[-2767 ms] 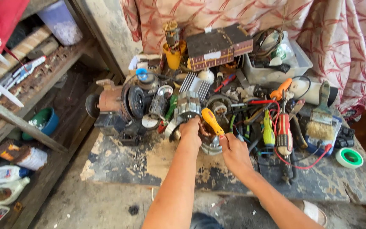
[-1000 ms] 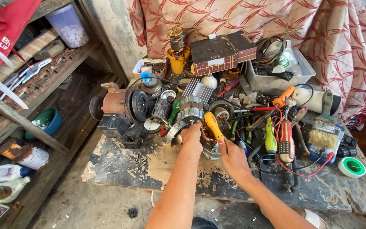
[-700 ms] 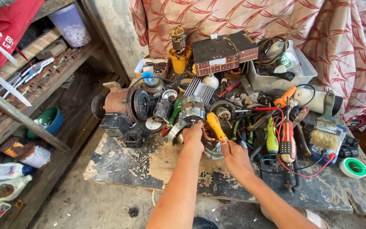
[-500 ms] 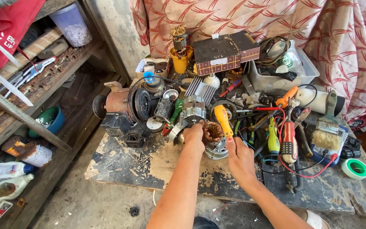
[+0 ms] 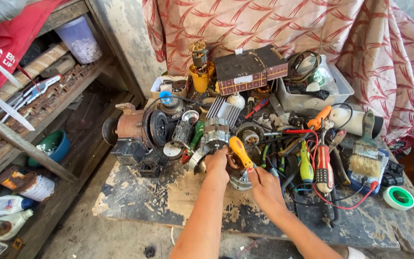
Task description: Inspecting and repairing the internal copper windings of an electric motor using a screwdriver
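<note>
Head view: the left hand [image 5: 216, 163] rests on the metal motor part [image 5: 215, 140] at the centre of the cluttered worktop [image 5: 207, 211], grip closed on its lower edge. The right hand [image 5: 264, 188], grip clamped on the yellow-handled screwdriver [image 5: 240, 151], holds it tilted just beside that part. A paintbrush [image 5: 364, 154] lies well to the right.
</note>
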